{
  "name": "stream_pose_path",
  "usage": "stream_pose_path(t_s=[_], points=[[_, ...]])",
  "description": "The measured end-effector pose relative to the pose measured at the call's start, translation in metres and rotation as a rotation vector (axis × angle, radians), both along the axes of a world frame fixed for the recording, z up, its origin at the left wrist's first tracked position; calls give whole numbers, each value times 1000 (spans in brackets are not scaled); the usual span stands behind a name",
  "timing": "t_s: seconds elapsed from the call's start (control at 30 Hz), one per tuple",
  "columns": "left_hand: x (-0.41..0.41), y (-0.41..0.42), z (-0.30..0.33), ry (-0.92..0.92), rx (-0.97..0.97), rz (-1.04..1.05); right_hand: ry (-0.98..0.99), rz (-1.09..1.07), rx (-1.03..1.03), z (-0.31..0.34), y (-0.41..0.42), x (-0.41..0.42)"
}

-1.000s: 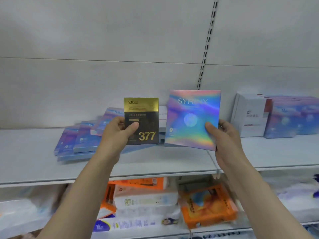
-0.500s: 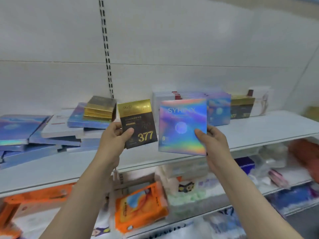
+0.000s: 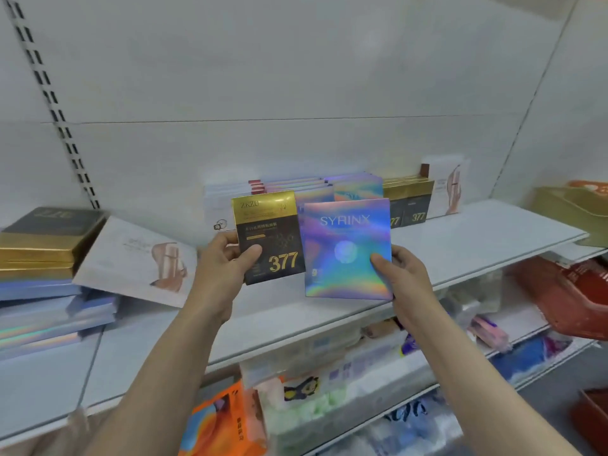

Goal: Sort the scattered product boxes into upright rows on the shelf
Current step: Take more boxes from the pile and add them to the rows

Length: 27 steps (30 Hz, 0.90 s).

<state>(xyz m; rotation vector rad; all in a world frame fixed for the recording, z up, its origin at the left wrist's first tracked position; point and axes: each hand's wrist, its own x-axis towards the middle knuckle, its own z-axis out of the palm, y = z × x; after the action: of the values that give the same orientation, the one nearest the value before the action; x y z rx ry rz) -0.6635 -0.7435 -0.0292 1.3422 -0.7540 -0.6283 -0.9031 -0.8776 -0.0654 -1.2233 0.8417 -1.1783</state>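
My left hand grips a black-and-gold "377" box upright by its lower left corner. My right hand holds a holographic "SYRINX" box by its lower right corner, just right of the 377 box. Both are held above the front of the white shelf. Behind them stand upright rows: white boxes, holographic boxes, black-and-gold 377 boxes and a white box with a hand picture. To the left lie scattered flat boxes: a gold stack, a tilted white box and holographic boxes.
A slotted upright rail runs up the back wall at left. Below the shelf, a lower shelf holds an orange pack, tissue packs and a red bag. A gold tin sits at far right.
My view has swung to the right: the upright rows now sit directly behind my hands and the flat piles lie at the left. Both hands keep holding their boxes.
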Motion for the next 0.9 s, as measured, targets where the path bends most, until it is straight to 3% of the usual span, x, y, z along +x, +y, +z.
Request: stream_pose_path(t_s=[0.3,0.6,0.9], points=[[-19,-118,11,-43,-7,-145,29,-45,-76,7,-113,-27],[-36,-163,1,-63,38,-56,-8,140,-61,-21,-194,-23],[-95,-201,-8,-19,0,115,369,101,-297,-26,-252,-18]])
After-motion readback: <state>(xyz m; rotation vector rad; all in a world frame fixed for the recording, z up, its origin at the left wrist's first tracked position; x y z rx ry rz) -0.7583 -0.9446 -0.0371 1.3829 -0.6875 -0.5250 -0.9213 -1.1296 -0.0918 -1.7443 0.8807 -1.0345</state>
